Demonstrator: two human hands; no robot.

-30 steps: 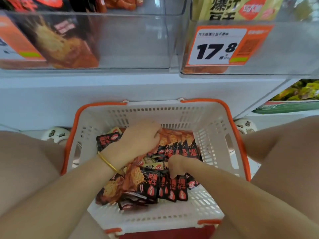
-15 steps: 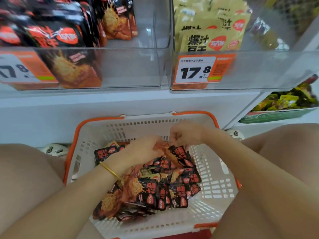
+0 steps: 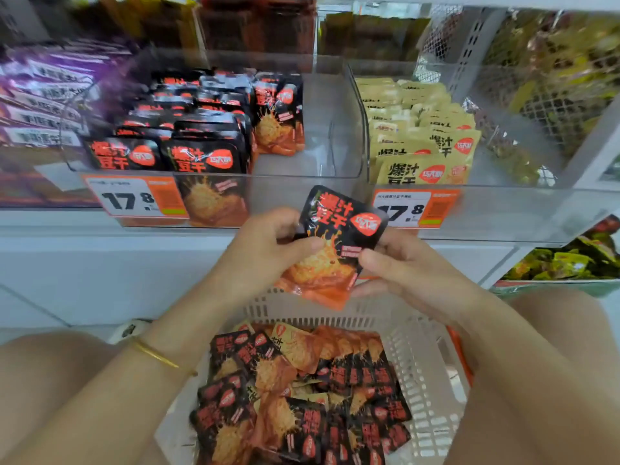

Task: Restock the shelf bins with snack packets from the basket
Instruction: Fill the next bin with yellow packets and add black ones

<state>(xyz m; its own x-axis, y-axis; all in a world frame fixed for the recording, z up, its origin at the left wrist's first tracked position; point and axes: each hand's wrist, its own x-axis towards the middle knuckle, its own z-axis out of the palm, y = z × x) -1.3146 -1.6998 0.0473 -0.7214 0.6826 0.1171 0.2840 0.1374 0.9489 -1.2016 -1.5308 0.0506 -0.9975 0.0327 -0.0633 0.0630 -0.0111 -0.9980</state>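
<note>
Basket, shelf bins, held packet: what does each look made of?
Basket: moulded plastic, likely; white matte lattice walls, orange rim. Shelf bins: clear rigid plastic, perhaps acrylic; packets show through glossy walls. Held packet: thin glossy printed film, creased with highlights; plastic or foil laminate unclear.

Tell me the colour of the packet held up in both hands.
The packet is black on top with red lettering, orange below; head view shows it.
</note>
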